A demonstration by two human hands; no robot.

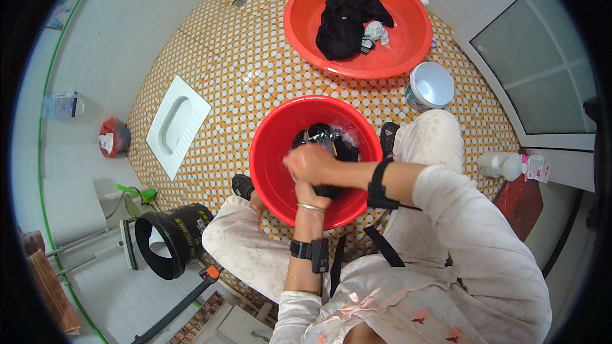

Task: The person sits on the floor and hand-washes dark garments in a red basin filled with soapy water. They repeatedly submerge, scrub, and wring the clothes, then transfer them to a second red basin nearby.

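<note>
Low over the left side of a red plastic basin (267,172) on the floor, my two hands are together. My right hand (310,162) is motion-blurred and curled, and it crosses on top of my left hand (310,195). My left hand, with a silver bangle at the wrist, reaches in from the near rim and is partly covered. Whether cloth is between the fingers cannot be made out. Wet black clothing (346,150) lies in the basin just beyond them, with suds and a shiny clear patch of water or plastic.
Farther off stands a larger orange-red tub (406,38) with black clothes (339,28) and a small white cloth (377,32). A white bucket (431,85) is at right. A squat toilet (178,126) and a black bucket (191,229) are left. My feet flank the basin.
</note>
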